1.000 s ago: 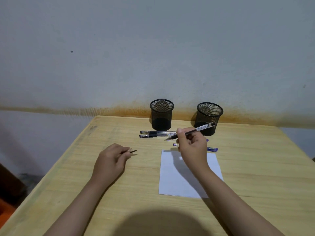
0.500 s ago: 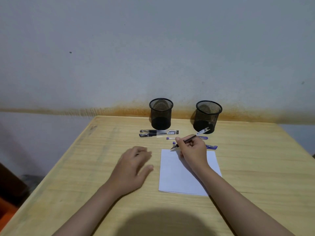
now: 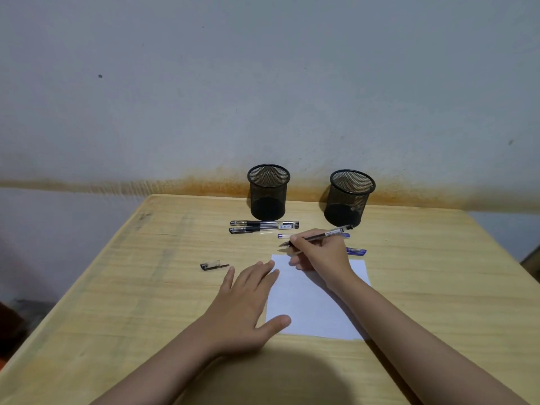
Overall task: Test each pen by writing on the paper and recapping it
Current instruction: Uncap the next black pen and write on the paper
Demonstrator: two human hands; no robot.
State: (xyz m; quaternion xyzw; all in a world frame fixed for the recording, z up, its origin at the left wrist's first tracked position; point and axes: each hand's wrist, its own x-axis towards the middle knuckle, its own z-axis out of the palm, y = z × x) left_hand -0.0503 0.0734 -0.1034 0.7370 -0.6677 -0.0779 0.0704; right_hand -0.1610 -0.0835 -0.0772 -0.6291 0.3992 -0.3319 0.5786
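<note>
Right hand point(image 3: 320, 252) grips an uncapped pen point(image 3: 318, 236) above blank paper point(image 3: 315, 305), left hand point(image 3: 248, 302) flat with fingers relaxed; its cap point(image 3: 214, 265) and four capped pens point(image 3: 264, 226) wait.

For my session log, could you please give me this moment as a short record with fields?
right hand: grips uncapped black pen, tip just beyond paper's far edge
left hand: flat, fingers on paper's left edge
paper: white, no marks visible
cap: on table, left of paper
other pens: two black, two blue
mesh cups: two, upright
</note>
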